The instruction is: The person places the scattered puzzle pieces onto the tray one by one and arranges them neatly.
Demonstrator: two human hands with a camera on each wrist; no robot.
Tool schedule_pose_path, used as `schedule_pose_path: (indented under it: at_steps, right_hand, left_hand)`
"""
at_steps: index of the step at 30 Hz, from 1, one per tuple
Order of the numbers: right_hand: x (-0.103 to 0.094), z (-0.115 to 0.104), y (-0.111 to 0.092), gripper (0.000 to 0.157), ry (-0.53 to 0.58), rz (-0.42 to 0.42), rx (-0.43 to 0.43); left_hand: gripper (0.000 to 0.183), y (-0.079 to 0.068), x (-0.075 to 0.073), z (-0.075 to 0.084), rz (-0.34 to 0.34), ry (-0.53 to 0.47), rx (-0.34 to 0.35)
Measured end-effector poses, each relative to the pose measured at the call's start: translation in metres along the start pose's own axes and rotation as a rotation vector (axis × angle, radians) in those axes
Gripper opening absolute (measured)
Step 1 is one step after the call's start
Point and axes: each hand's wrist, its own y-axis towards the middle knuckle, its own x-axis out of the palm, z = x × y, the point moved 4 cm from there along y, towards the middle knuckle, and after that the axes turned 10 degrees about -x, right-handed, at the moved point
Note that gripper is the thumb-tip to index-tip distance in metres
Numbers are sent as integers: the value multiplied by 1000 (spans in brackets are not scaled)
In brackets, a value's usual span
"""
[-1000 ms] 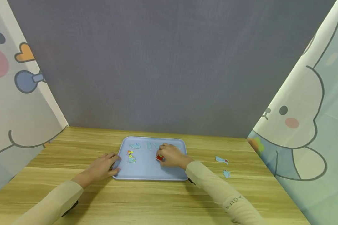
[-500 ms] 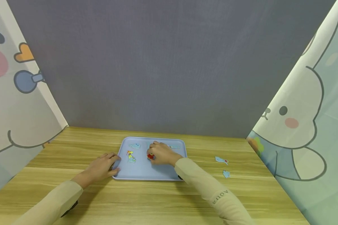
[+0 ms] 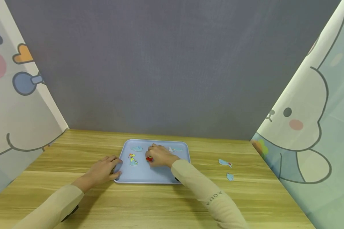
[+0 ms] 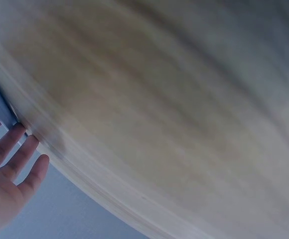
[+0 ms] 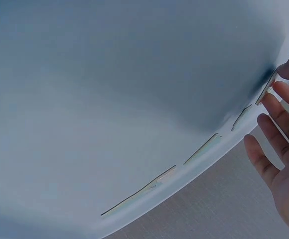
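A pale blue tray (image 3: 152, 180) lies on the wooden table. Over its middle my right hand (image 3: 160, 156) pinches a red puzzle piece (image 3: 149, 158) between thumb and fingertips. The right wrist view shows that puzzle piece (image 5: 267, 87) edge-on at the thumb. My left hand (image 3: 103, 169) rests at the tray's left side, its fingers loosely spread against the rim. A yellow-and-blue piece group (image 3: 133, 160) lies in the tray's left part, a light blue piece (image 3: 136, 148) behind it, and light blue pieces (image 3: 176, 149) at the back right. My right hand hides the tray's back middle.
Two light blue puzzle pieces, one with a red spot (image 3: 225, 162) and a smaller one (image 3: 230, 176), lie on the table (image 3: 149, 206) right of the tray. A grey panel (image 3: 172, 70) stands behind, with cartoon-printed sheets (image 3: 304, 127) at both sides.
My right hand has moved left across the tray with the red puzzle piece, uncovering the light blue pieces at the back right. My left hand has stayed at the rim.
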Motion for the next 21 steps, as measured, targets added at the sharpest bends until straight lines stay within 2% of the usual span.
schedule_pose_path:
  at_steps: [13, 21]
  right_hand:
    - [5, -3, 12, 23, -27, -37, 18]
    - [8, -5, 15, 21, -42, -27, 27]
  left_hand:
    - [41, 0, -3, 1, 13, -5, 5]
    - [41, 1, -2, 0, 8, -9, 1]
